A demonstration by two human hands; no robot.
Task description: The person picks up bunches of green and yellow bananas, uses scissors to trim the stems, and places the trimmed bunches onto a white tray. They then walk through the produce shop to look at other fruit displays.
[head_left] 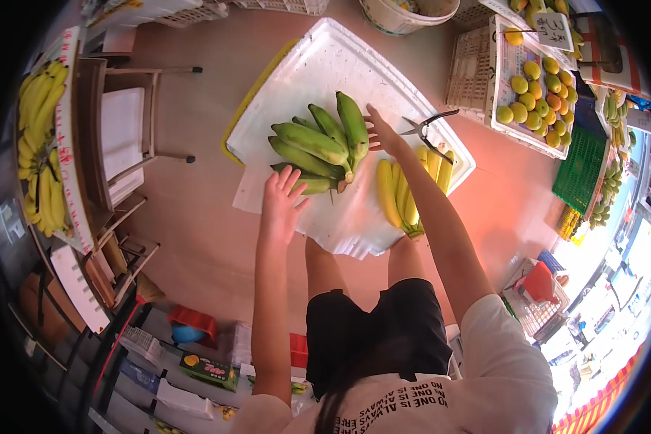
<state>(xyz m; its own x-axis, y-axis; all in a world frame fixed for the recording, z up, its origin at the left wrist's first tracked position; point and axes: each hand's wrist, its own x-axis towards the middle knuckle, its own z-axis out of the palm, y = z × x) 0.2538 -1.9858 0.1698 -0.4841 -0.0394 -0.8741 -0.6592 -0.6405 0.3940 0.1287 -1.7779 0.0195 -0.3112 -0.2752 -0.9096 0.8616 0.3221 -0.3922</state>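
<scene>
A bunch of green bananas (312,142) lies on a white foam board (325,69) in front of me, its cut stem end toward me. My left hand (281,201) is open at the bunch's near left side, fingers spread, holding nothing. On the other side, my right hand (382,133) is open beside the rightmost green banana; whether its fingertips touch the peel I cannot tell. A bunch of yellow bananas (389,194) rests under my right forearm, which covers part of it. Beyond that forearm lies a pair of pruning shears (421,130) with dark handles, its blades apart.
Thin white plastic sheeting (347,228) hangs over the board's near edge. To the right stands a crate of mangoes (539,101) with a price sign (553,30). At left are a wooden chair (152,116) and a shelf of yellow bananas (45,188). Fruit boxes (208,369) sit behind me.
</scene>
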